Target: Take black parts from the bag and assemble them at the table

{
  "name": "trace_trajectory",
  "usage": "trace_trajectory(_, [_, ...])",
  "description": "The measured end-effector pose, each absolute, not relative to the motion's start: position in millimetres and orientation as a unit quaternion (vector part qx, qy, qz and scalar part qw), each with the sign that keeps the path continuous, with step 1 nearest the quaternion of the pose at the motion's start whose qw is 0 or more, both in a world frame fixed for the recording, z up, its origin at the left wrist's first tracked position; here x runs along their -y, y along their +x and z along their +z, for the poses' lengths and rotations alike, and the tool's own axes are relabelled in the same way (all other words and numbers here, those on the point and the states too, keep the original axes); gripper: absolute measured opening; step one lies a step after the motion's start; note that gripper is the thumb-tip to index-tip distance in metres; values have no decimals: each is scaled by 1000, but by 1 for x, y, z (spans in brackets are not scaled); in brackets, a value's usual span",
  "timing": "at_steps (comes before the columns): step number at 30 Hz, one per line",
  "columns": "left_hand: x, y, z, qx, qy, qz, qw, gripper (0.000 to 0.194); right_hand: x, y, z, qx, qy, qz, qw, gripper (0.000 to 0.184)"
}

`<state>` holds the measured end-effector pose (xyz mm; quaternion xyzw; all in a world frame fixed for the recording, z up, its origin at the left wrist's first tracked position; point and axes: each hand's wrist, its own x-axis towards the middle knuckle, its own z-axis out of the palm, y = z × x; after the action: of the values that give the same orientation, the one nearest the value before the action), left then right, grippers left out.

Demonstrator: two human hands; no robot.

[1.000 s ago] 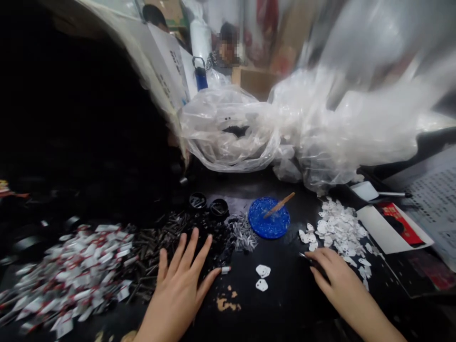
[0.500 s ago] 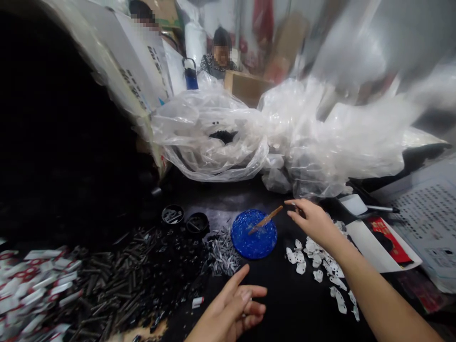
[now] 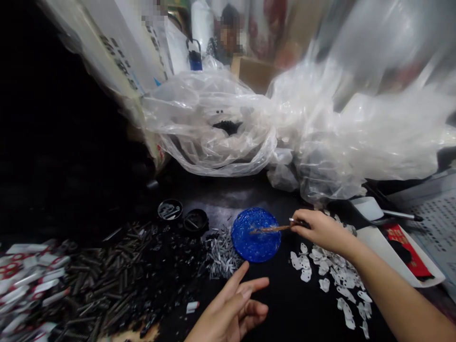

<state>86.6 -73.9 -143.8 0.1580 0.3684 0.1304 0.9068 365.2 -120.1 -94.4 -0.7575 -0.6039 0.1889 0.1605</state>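
Observation:
My right hand (image 3: 322, 230) pinches the end of a thin brown stick (image 3: 270, 229), whose other end lies over a round blue dish (image 3: 249, 249) with whitish, glossy smears. A small shiny bit shows at those fingertips; I cannot make out what it is. Below the dish, my left hand (image 3: 237, 304) is open with fingers apart and nothing visible in it. A pile of small silvery slivers (image 3: 221, 251) borders the dish on the left. Flat white plates with holes (image 3: 324, 268) are scattered under and beside my right forearm.
Two small black round tins (image 3: 170, 210) stand behind the piles. Springs (image 3: 107, 280), black parts (image 3: 167, 266) and white-and-red pieces (image 3: 32, 275) spread to the left. Clear plastic bags (image 3: 213, 142) line the back. A white tray (image 3: 377, 240) lies at right. Another person sits beyond.
My right hand has closed on the brown stick, which has swung from slanting to nearly level over the dish. My left hand stays open in about the same place. The view has shifted slightly.

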Motion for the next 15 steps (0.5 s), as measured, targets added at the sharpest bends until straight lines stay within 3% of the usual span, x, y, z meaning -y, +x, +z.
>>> trace_trajectory(8, [70,88,-148,-355,144,122,916,97,123,378,-87,582,-762,154,237,18])
trace_trajectory(15, [71,98,-144,-362,143,138,911,94,102,391,-123,581,-761,144,251,17])
